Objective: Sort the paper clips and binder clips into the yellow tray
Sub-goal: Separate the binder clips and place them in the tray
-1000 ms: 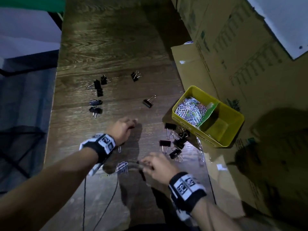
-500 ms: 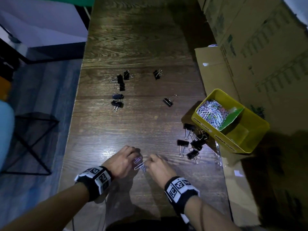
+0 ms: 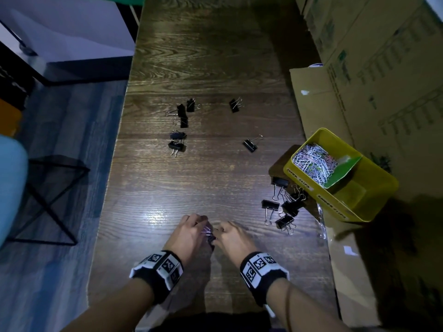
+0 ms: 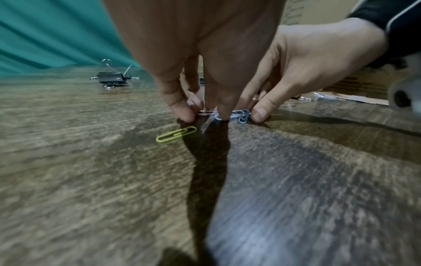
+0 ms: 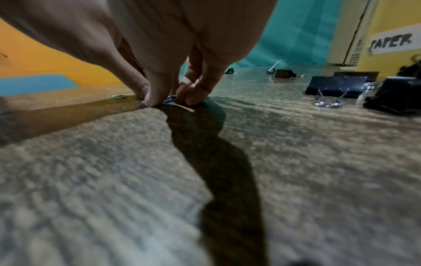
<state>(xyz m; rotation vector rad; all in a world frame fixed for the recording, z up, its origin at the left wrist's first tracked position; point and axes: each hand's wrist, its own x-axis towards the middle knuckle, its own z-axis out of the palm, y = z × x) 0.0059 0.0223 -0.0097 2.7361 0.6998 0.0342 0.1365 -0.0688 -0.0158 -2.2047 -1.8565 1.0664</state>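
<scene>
Head view: the left hand and right hand meet fingertip to fingertip at the near edge of the dark wood-grain table. Between them lies a small cluster of coloured wire paper clips, flat on the surface. Left wrist view: the left fingers are curled downward, tips on the table, closing narrowly on the cluster from one side; the right thumb and fingers press in from the other side. Whether any clip has left the table cannot be told. 1 yellow-green wire paper clip lies loose just beside the left fingertips, apart from the cluster.

The yellow plastic tray stands at the right table edge, partly on flattened brown cardboard. Its farther compartment holds a heap of paper clips; a green divider separates the 2 compartments. A group of black binder clips lies against the tray's near wall; further black binder clips are scattered mid-table, well apart from the hands.
</scene>
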